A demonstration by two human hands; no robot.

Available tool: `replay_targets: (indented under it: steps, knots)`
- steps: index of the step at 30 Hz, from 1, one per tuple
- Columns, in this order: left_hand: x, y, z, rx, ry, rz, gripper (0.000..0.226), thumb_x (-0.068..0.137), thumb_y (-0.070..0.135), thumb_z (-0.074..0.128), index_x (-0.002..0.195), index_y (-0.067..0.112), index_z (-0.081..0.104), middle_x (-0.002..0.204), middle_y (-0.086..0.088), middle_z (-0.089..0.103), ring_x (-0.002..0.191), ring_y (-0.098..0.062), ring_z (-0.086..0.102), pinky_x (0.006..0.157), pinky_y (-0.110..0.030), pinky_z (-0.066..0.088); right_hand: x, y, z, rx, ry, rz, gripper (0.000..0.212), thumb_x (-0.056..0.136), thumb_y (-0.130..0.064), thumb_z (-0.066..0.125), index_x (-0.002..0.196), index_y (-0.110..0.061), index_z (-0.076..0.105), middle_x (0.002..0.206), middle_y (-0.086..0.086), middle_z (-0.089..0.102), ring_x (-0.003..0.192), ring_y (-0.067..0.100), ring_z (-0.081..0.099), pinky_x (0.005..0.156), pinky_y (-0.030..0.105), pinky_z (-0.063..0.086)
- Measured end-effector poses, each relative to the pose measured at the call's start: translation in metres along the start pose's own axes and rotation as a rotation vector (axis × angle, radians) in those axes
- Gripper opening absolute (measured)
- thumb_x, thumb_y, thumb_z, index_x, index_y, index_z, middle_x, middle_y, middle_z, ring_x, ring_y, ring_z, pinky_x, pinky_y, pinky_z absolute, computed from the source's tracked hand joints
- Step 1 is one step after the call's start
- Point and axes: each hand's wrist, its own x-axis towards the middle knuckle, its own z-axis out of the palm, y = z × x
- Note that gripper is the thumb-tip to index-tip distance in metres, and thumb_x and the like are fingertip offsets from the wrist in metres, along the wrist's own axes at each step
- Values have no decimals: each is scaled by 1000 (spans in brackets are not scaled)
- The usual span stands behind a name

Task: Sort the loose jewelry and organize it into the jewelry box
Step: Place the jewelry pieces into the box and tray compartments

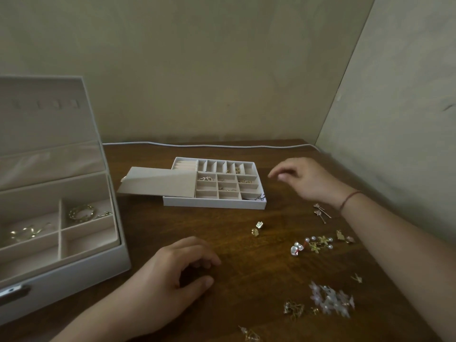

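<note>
A white jewelry box [118, 262] stands open at the left, with gold chains [81, 213] in its compartments. A divided tray [214, 202] lies mid-table, half covered by a flat lid [160, 181]; small pieces sit in some cells. Loose jewelry is scattered at the right: two gold earrings [256, 228], pearl and flower pieces [313, 244], pink pins [320, 213], a pale flower cluster [330, 299]. My left hand [172, 272] rests on the table, fingers curled, nothing visible in it. My right hand [306, 178] hovers just right of the tray, fingers apart, empty.
The brown wooden table [234, 280] meets a wall behind and another on the right. A white cable [209, 145] runs along the back edge. More gold pieces [294, 309] lie near the front right, one [250, 335] at the bottom edge.
</note>
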Motion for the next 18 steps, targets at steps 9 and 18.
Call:
replay_targets:
  steps: [9, 18]
  knots:
    - [1, -1, 1, 1, 14, 4, 29, 89, 30, 70, 110, 49, 66, 119, 27, 57, 111, -1, 60, 90, -18, 51, -43, 77, -25, -132, -107, 283, 25, 93, -14, 62, 109, -32, 67, 107, -8, 67, 97, 8, 61, 91, 29, 50]
    - [1, 0, -2, -5, 18, -5, 35, 82, 42, 64, 113, 57, 60, 117, 25, 60, 110, -2, 61, 88, -17, 52, -25, 69, -5, -155, -85, 279, 26, 95, -35, 58, 119, -27, 66, 121, -4, 65, 102, 13, 59, 87, 28, 48]
